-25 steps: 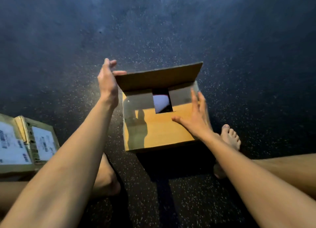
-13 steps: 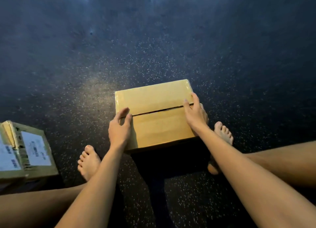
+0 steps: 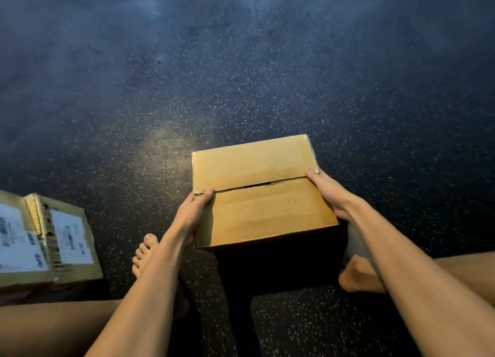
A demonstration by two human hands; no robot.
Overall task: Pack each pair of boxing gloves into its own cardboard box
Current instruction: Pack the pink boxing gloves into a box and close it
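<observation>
Box, flaps closed: left hand gripped its left side, right hand its right side; labelled box well left.

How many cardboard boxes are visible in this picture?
2. The plain box is in the middle, held between the left hand and the right hand. The labelled box stands at the left edge, partly cut off. Others may lie outside the view.

Dim overall; warm light hits the cardboard box; edges blurred.
</observation>
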